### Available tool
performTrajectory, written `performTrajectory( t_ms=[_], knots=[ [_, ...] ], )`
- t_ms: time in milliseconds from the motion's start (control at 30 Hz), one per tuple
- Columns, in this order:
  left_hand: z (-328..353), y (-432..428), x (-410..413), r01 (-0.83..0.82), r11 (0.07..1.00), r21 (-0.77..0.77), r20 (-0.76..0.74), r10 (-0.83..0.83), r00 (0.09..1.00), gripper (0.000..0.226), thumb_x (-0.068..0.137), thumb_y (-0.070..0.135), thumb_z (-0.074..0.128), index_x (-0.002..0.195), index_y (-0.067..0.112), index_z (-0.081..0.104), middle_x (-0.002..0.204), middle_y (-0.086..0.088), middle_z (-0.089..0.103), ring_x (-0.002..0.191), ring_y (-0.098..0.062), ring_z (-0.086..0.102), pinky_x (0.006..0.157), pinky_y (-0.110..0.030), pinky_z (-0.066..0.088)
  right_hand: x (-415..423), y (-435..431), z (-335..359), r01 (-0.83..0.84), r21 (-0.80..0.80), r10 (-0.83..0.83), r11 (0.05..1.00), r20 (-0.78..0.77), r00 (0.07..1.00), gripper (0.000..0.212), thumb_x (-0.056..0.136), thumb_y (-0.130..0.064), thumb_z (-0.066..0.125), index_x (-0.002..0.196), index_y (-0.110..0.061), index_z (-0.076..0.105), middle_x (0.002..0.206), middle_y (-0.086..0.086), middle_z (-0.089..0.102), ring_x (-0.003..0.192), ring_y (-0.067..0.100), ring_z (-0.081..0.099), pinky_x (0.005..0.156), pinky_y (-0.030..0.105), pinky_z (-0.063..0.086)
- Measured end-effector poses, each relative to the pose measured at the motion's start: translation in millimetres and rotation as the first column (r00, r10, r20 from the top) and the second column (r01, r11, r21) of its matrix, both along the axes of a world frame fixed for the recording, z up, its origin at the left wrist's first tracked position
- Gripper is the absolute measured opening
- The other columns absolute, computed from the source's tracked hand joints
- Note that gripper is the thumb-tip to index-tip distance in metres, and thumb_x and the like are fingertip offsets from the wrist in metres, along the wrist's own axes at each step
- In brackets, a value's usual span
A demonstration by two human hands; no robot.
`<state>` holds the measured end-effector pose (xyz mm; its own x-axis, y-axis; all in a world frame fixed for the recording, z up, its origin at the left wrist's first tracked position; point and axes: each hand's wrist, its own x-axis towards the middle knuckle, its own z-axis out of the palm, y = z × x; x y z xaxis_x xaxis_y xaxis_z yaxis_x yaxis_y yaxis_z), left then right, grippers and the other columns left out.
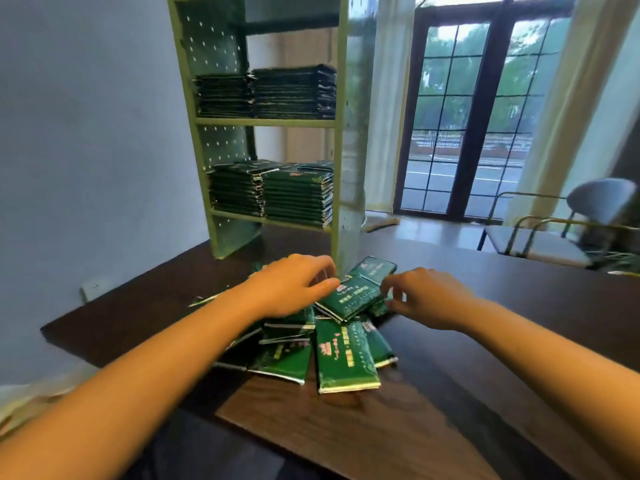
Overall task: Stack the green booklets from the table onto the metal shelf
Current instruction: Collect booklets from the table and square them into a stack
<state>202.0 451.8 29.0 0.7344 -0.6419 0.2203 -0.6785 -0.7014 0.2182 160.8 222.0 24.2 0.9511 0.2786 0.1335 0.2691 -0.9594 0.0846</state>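
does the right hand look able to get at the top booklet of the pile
Probably yes: the right hand is just beside the top booklet with nothing between them; the left hand is at its opposite edge.

Setting: reads as an office or meeting room, not a home.

Evidence:
- I am at a long dark wood-grain table point(485, 306) that runs to the far right.
- A tube-framed chair point(568, 230) with grey seat and back stands at its far right side.
- A metal shelf point(266, 122) with punched side panels stands on the table, far left, its tiers holding squared stacks of identical green booklets point(294, 91).
- Plain pale wall point(86, 133) on the left, with a socket point(92, 287) low down.
- Far right: dark-framed glazed doors point(464, 133) with pale curtains point(388, 98); a road point(450, 174) and trees outside.
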Motion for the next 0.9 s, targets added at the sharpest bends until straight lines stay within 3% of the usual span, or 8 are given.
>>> performTrajectory(
  t_ms=[133,333,500,600,667,700,800,900],
  knots=[
    [-49.8,-14.0,-7.0,-0.052,0.998,-0.041,-0.068,0.049,0.996,0.038,0.097,0.042,0.047,0.126,0.018,0.053,0.126,-0.001,0.058,0.117,-0.017,0.053,0.098,-0.036,0.044,-16.3,-20.2,-30.6,0.075,0.135,-0.060,0.988,-0.114,0.992,0.026,0.095,-0.035,0.051,0.117,-0.026,0.060,0.110,-0.005,0.067,0.097,0.018,0.061,0.080,0.033,0.050],
    [-100.1,-41.6,-25.1,-0.205,0.958,0.201,-0.079,0.225,0.971,0.072,0.098,0.057,0.025,0.154,0.016,0.006,0.161,-0.008,0.010,0.148,-0.019,0.008,0.120,-0.040,0.008,-27.0,-34.3,-60.2,0.119,0.399,-0.071,0.909,-0.132,0.989,0.023,0.095,-0.021,0.053,0.110,-0.010,0.067,0.107,0.005,0.070,0.097,0.022,0.064,0.088,0.035,0.048],
    [-110.2,-70.0,-31.6,-0.172,0.973,0.154,-0.047,0.181,0.982,0.064,0.100,0.054,0.017,0.154,0.021,0.008,0.162,-0.002,0.008,0.148,-0.015,0.003,0.120,-0.043,0.003,-25.8,-39.6,-76.2,0.149,0.678,-0.120,0.720,-0.089,0.989,0.020,0.093,-0.011,0.051,0.097,-0.004,0.070,0.079,0.009,0.071,0.078,0.024,0.067,0.081,0.037,0.052],
    [-113.3,-96.1,-34.1,-0.110,0.984,0.140,-0.070,0.120,0.990,0.064,0.100,0.052,0.020,0.153,0.019,0.010,0.161,0.000,0.010,0.148,-0.017,0.003,0.120,-0.042,0.003,-24.9,-48.2,-81.1,0.242,0.866,-0.115,0.438,-0.213,0.970,0.021,0.095,-0.006,0.048,0.104,0.004,0.065,0.082,0.013,0.069,0.072,0.027,0.067,0.071,0.032,0.057],
    [-114.4,-109.6,-34.5,-0.086,0.989,0.120,-0.082,0.096,0.992,0.064,0.100,0.051,0.022,0.153,0.017,0.011,0.160,-0.002,0.011,0.148,-0.019,0.004,0.119,-0.041,0.005,-27.2,-54.7,-78.4,0.327,0.919,-0.061,0.219,-0.322,0.945,0.023,0.098,-0.006,0.045,0.112,0.005,0.059,0.090,0.016,0.065,0.064,0.019,0.063,0.060,0.022,0.056],
    [-114.1,-114.4,-33.6,-0.073,0.992,0.107,-0.078,0.081,0.994,0.063,0.100,0.051,0.023,0.153,0.017,0.012,0.160,-0.002,0.013,0.147,-0.019,0.006,0.119,-0.041,0.006,-29.3,-57.2,-75.9,0.355,0.920,-0.053,0.166,-0.351,0.935,0.023,0.098,-0.007,0.044,0.113,0.004,0.057,0.091,0.015,0.063,0.061,0.016,0.062,0.057,0.020,0.055],
    [-115.6,-134.8,-31.5,-0.030,0.997,0.076,-0.057,0.034,0.998,0.060,0.100,0.048,0.025,0.151,0.017,0.018,0.155,-0.002,0.023,0.143,-0.019,0.015,0.117,-0.039,0.013,-37.1,-71.2,-74.7,0.396,0.913,-0.059,0.096,-0.392,0.918,0.022,0.099,-0.009,0.043,0.113,0.001,0.056,0.090,0.015,0.062,0.061,0.015,0.057,0.053,0.018,0.052],
    [-112.2,-153.0,-27.2,-0.035,0.998,0.046,-0.054,0.037,0.998,0.053,0.101,0.045,0.025,0.148,0.020,0.024,0.149,-0.002,0.031,0.137,-0.022,0.024,0.111,-0.040,0.018,-36.7,-74.2,-77.1,0.402,0.908,-0.106,0.116,-0.391,0.914,0.022,0.098,-0.010,0.045,0.110,0.000,0.060,0.084,0.015,0.062,0.059,0.017,0.057,0.054,0.021,0.052]
  ],
)
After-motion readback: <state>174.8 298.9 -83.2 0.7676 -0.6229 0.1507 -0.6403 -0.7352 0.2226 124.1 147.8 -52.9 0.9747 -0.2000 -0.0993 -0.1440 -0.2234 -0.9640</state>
